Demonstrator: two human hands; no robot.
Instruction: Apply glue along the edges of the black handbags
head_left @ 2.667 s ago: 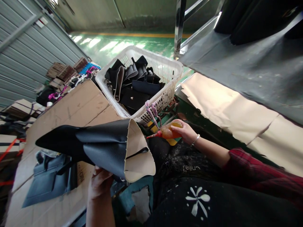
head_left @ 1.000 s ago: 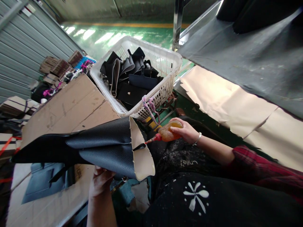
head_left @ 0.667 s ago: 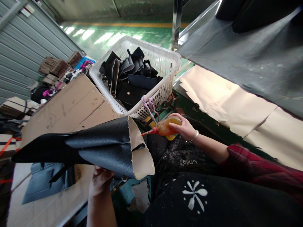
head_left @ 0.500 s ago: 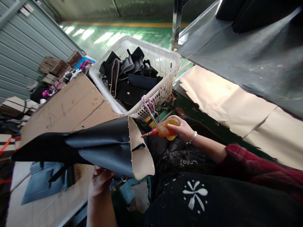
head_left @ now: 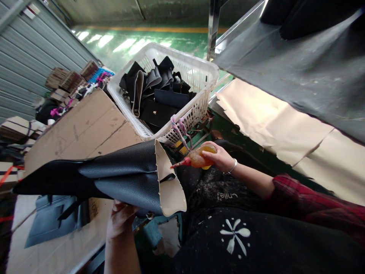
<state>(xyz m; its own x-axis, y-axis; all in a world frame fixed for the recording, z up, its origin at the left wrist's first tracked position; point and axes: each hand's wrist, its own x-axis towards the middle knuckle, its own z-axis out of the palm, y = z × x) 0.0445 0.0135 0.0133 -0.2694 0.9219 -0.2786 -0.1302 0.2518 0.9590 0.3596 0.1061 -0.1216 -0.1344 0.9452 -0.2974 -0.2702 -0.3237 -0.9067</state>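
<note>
A black leather piece [head_left: 125, 175] stretches across the left of the view, its open right end showing a beige lining. Beneath it, my left hand [head_left: 122, 217] is closed on its lower side; the fingertips are partly hidden. My right hand [head_left: 218, 156] is wrapped round a squeeze bottle [head_left: 196, 158] of amber liquid with a red nozzle. The nozzle tip points left, close to the piece's beige inner face; whether it touches cannot be made out. Another dark leather piece [head_left: 51, 219] lies on the cardboard [head_left: 76, 129] below.
A white plastic basket [head_left: 212, 70] of black leather pieces stands beyond the cardboard. Bundled parts [head_left: 67, 82] are piled at the left. Grey sheeting [head_left: 299, 68] and brown paper [head_left: 270, 118] cover the right side. A dark apron covers my lap.
The bottle in my right hand has dipped very slightly. My left hand and the leather piece stay almost where they were.
</note>
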